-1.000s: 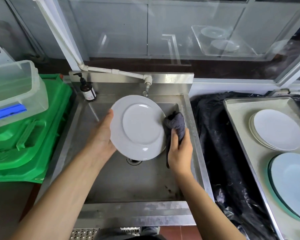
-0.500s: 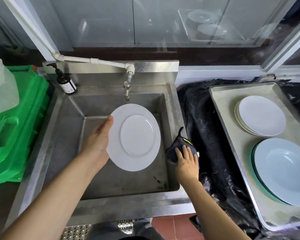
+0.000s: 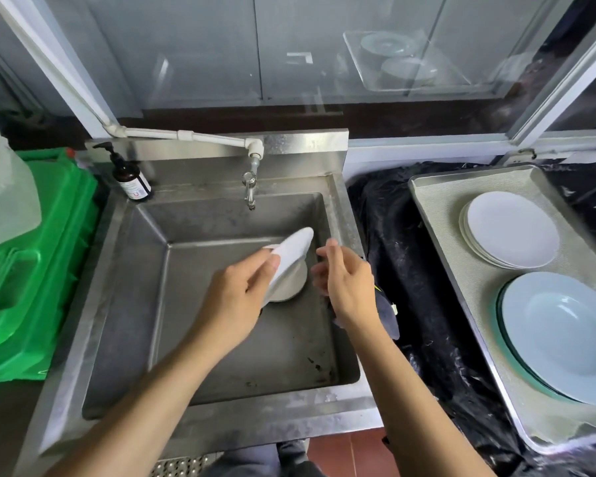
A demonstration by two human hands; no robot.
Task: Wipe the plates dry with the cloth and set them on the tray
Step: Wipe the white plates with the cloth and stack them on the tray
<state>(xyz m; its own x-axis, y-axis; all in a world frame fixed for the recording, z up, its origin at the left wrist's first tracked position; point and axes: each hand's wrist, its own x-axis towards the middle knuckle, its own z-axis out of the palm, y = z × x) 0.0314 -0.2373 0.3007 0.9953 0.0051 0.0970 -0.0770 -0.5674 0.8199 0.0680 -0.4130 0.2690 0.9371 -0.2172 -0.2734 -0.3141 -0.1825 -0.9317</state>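
Tray (image 3: 437, 215) right of sink (image 3: 221, 339)

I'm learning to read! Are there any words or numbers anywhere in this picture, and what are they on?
No words or numbers here can be read.
Brown pump bottle on the back corner of the sink: it has a white label with small print and a red mark, too small and blurred to read.
Dark cloth on the sink's right edge: a tiny white tag, no letters to make out.
The plates and tray are plain.
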